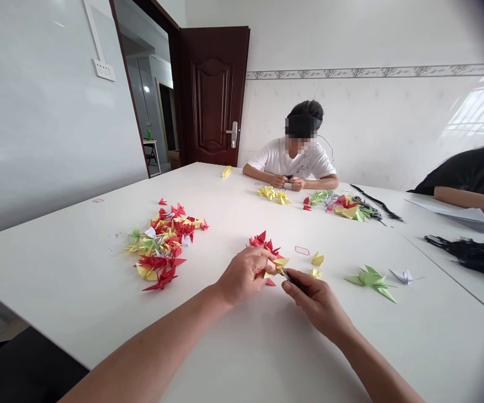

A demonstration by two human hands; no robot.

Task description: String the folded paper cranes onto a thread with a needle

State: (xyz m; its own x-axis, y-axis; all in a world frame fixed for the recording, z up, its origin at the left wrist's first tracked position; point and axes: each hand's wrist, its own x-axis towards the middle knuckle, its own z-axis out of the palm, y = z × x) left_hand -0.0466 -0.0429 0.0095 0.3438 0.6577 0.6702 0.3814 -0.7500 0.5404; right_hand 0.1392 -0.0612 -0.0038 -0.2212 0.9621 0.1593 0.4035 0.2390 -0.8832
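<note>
The left hand (246, 275) pinches a yellow paper (282, 261), seemingly part-done, against a dark tool (299, 279) the right hand (324, 305) grips; from there, folded cranes (167, 244) heap at nine o'clock, yellow pieces (317, 259) at three.

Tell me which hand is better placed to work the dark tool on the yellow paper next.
Probably the right hand: it grips the dark tool, tip towards the yellow paper. The left hand pinches that paper, so seems better suited to steadying it.
</note>
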